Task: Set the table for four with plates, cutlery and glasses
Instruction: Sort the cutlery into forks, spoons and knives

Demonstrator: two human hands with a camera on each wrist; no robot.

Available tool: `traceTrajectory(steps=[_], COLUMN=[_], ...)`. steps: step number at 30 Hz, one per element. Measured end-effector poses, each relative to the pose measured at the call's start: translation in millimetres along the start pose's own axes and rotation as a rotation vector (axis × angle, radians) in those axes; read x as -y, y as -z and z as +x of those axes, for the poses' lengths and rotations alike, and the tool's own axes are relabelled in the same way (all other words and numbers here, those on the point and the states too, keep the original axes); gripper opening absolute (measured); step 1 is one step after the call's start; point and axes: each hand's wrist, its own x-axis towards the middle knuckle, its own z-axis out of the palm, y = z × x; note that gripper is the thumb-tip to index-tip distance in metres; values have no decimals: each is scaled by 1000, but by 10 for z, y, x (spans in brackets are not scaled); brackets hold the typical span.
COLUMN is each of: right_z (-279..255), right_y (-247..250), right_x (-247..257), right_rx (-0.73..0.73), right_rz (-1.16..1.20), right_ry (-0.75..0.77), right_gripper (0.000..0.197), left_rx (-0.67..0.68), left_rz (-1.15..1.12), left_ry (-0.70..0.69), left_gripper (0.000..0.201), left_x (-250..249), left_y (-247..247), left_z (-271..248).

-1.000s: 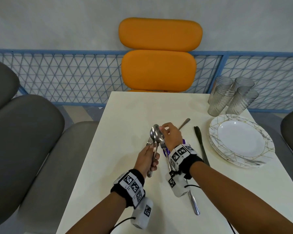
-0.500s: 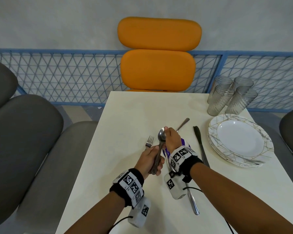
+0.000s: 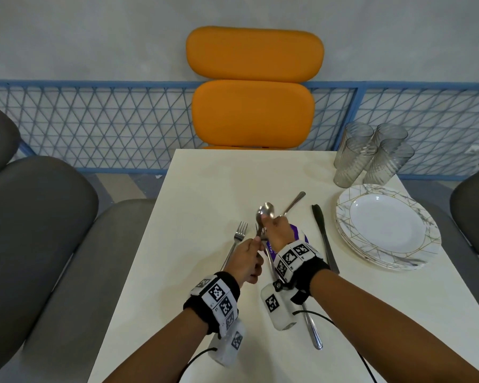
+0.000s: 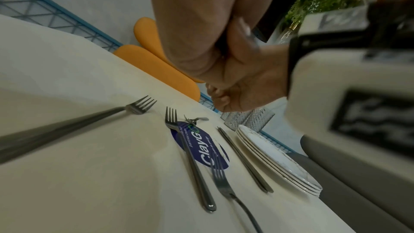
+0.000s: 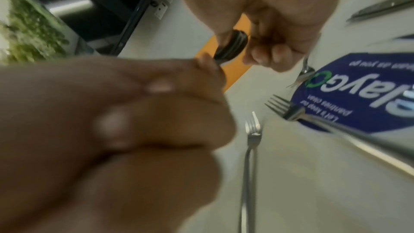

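My left hand (image 3: 248, 258) grips the handle of a steel spoon (image 3: 265, 212) held upright above the middle of the white table (image 3: 205, 189). My right hand (image 3: 275, 230) pinches the spoon's bowl, thumb on its face. In the right wrist view the spoon (image 5: 230, 45) shows dark between both hands. One fork (image 3: 239, 233) lies on the table left of my left hand. More forks (image 4: 172, 118) lie under the hands on a purple sticker (image 4: 201, 141). A knife (image 3: 322, 236) lies beside the stacked plates (image 3: 426, 230). Several glasses (image 3: 371, 156) stand at the far right corner.
An orange chair (image 3: 253, 87) stands at the table's far end. Grey seats (image 3: 39, 217) line the left side, and another grey seat (image 3: 476, 205) is on the right. A blue mesh railing (image 3: 108, 120) runs behind. A cutlery handle (image 3: 293, 201) pokes out beyond my right hand.
The fork that was in my left hand's bundle a second ago now lies on the table to the left. My right hand now pinches the spoon's bowl.
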Motion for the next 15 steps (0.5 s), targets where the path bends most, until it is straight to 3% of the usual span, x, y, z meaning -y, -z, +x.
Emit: traceTrajectory(steps=[4,11,15], right_z=[-42,85,98], right_y=[-18,342,369], right_x=[-97,-87,-197], right_rx=[150,58,45], right_rz=[-165,-247,-215], right_ry=[-19,-73,-68], right_gripper=[46,28,22], left_rx=[-59,94,36], left_rz=[166,252,335], left_ry=[-68,-86,-123], left_gripper=[33,24,25], left_x=[36,135,130], left_y=[-99,-337,-463], left_z=[98,189,282])
